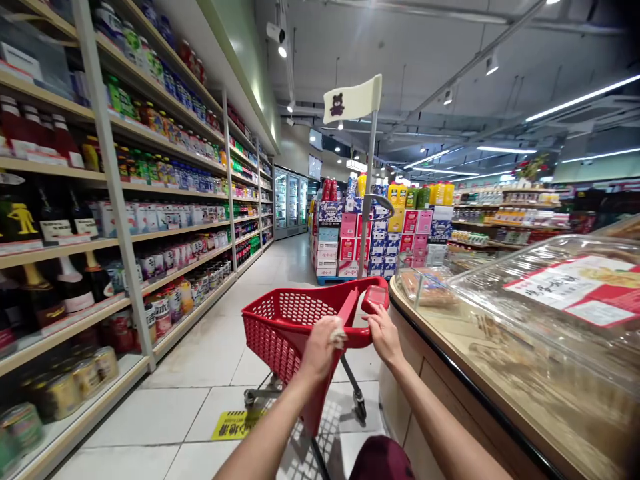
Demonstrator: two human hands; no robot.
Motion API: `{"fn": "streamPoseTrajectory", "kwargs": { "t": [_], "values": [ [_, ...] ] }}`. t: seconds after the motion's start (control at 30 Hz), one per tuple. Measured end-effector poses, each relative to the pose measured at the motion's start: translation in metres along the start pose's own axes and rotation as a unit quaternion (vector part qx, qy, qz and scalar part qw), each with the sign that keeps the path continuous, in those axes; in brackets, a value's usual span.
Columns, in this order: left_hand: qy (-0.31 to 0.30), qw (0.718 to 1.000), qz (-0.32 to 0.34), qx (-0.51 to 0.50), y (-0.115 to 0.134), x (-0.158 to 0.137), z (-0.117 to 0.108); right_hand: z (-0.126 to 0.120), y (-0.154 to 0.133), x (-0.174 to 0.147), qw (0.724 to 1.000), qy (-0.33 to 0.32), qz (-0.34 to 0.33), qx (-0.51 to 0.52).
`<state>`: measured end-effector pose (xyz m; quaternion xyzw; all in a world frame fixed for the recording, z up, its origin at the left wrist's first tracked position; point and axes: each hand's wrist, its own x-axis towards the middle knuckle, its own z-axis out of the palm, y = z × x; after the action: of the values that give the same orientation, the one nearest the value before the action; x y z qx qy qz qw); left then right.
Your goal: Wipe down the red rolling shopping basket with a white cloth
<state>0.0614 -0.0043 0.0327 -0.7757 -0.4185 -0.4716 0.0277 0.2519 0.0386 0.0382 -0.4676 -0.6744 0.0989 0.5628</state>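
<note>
A small red shopping cart (295, 337) with a perforated basket stands on the tiles before me, its basket pointing left and forward. My left hand (323, 347) is closed round the left part of its handle; a small whitish thing (339, 335) shows at the fingers, too blurred to name. On the right part of the red handle (361, 338), my right hand (386, 335) is closed, fingers curled over it near a reddish panel (376, 298). From the cart rises a grey pole (369, 167) bearing a cream flag (353, 101) with a bear on it.
Tall shelves (175, 235) of bottles and cans line the left. At right, close to the cart, runs a glass-topped display counter (445, 333) with packaged food. Ahead stand stacked drink cartons (350, 240) and glass-door fridges (291, 197). A yellow floor sticker (235, 425) lies left of the cart.
</note>
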Motion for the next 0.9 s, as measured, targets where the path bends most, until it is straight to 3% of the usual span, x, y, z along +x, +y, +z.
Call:
{"fn": "streamPoseTrajectory", "kwargs": {
  "t": [0.03,0.1,0.27,0.33,0.4,0.47,0.53,0.6,0.73,0.9],
  "values": [
    [-0.027,0.999,0.032,-0.005,0.008,0.005,0.01,-0.004,0.001,0.0,1.0,-0.001,0.001,0.012],
    [-0.037,0.999,0.032,-0.005,0.014,0.012,0.02,-0.011,0.002,-0.001,0.999,-0.009,0.005,0.033],
    [0.028,0.997,-0.071,0.019,-0.028,-0.003,-0.004,-0.024,0.013,0.003,0.997,-0.043,0.035,0.061],
    [0.038,0.996,-0.082,0.023,-0.034,-0.008,-0.004,-0.028,0.018,0.009,0.996,-0.044,0.051,0.064],
    [0.035,0.997,-0.064,0.018,-0.024,-0.007,0.011,-0.032,0.022,0.016,0.996,-0.052,0.053,0.052],
    [0.014,1.0,-0.004,0.006,-0.011,-0.004,0.027,-0.036,0.021,0.023,0.997,-0.058,0.042,0.004],
    [0.009,1.0,0.019,0.005,-0.013,-0.008,0.03,-0.037,0.013,0.025,0.995,-0.055,0.008,-0.078],
    [0.025,1.0,0.006,0.018,-0.031,-0.022,0.017,-0.031,-0.002,0.018,0.984,-0.056,-0.055,-0.163],
    [0.08,0.994,-0.047,0.065,-0.068,-0.052,-0.009,0.001,-0.03,-0.014,0.943,-0.09,-0.178,-0.267],
    [0.004,0.998,0.016,0.066,-0.07,-0.063,0.009,0.019,-0.017,-0.032,0.926,-0.077,-0.203,-0.308]
  ]
}}
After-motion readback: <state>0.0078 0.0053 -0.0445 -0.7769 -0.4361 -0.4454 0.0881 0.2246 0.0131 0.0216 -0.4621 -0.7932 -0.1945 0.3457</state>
